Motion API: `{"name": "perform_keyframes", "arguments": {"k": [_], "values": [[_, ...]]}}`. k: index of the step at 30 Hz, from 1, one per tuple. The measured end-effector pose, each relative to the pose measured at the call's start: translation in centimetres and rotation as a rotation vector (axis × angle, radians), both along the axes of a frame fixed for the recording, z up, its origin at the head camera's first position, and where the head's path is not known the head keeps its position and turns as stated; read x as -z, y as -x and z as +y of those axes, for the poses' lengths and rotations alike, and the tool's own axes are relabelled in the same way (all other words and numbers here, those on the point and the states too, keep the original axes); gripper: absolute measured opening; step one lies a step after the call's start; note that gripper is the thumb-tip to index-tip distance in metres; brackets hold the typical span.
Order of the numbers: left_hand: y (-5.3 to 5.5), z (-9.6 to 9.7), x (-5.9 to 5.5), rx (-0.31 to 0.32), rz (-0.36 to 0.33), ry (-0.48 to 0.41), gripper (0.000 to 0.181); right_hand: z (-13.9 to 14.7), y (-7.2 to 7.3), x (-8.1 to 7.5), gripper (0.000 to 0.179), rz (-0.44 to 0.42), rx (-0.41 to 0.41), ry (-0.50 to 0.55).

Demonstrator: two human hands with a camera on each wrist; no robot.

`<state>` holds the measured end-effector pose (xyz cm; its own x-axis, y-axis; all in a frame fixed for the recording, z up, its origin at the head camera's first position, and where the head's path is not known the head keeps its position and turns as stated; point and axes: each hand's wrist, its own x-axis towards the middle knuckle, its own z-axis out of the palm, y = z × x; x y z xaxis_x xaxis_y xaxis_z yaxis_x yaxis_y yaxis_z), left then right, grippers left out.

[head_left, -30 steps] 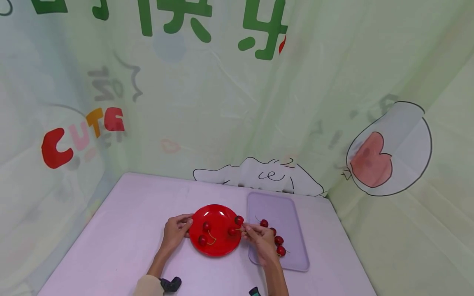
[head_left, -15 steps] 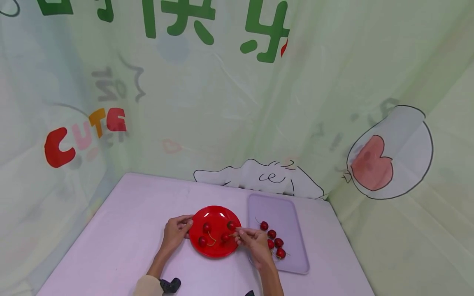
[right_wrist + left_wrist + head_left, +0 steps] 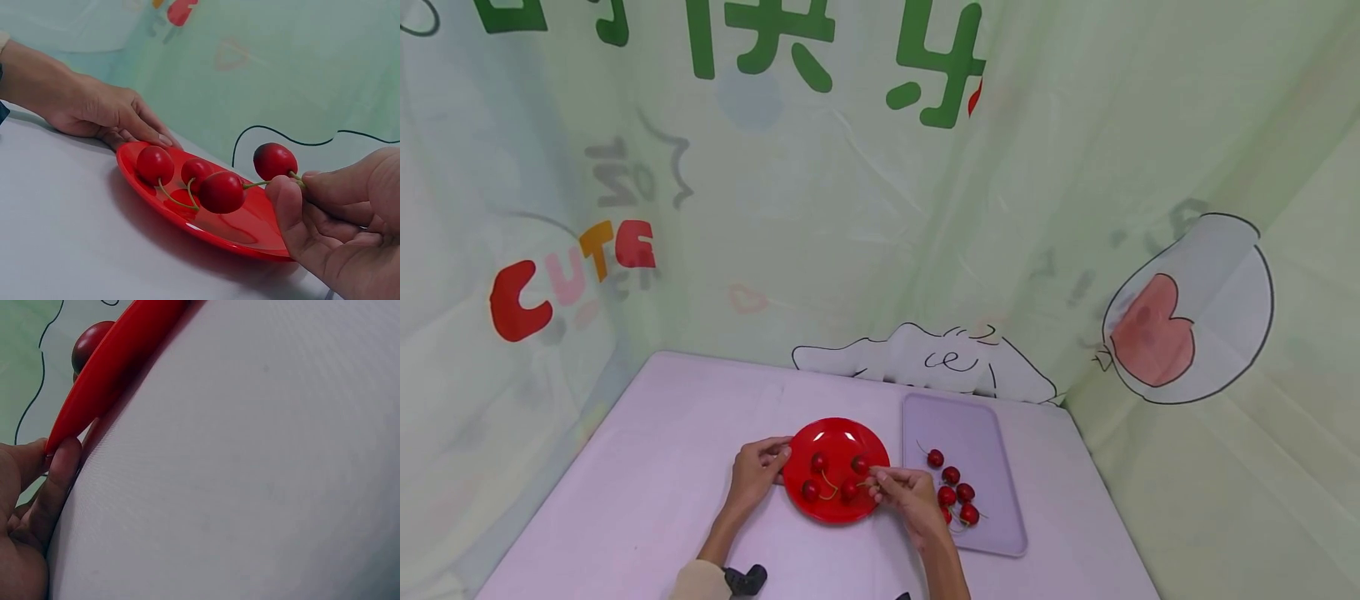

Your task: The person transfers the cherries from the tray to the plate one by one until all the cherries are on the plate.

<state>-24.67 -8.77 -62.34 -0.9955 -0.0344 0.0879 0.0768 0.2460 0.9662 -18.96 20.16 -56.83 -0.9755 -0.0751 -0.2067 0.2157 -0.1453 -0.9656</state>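
My left hand [image 3: 754,475] pinches the left rim of a round red plate [image 3: 835,433] between thumb and fingers; the left wrist view shows the fingertips at its edge. With thumb and fingertips my right hand [image 3: 910,500] pinches the green stems of a pair of cherries [image 3: 223,192], which hang over the plate's right part. Another pair of cherries [image 3: 155,165], joined by their stems, lies on the plate toward the left hand. To the right, several more cherries [image 3: 951,475] lie on a light purple tray [image 3: 955,412], its lower left part hidden by the right hand and forearm.
The pale table [image 3: 700,417] carries both plate and tray. A printed curtain [image 3: 820,250] rises along its back and sides. A black device [image 3: 747,579] sits at the left wrist.
My right hand has moved left and slightly down, carrying the pinched cherries from the plate's right edge further over it. More cherries on the tray are now uncovered. The left hand stays at the rim.
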Motion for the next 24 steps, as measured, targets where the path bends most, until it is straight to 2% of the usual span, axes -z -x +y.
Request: {"name": "perform_keyframes", "arguments": {"k": [13,20,24], "values": [[0.19,-0.02,0.26,-0.004,-0.019,0.000,0.029,-0.36,0.34,0.36,0.039,-0.005,-0.105,-0.034],[0.28,-0.07,0.45,-0.009,-0.018,0.010,0.029,-0.50,0.83,0.59,0.038,-0.017,-0.135,-0.058],[0.08,-0.08,0.16,-0.005,-0.012,0.015,0.029,-0.56,0.90,0.47,0.036,-0.004,-0.150,-0.089]]}}
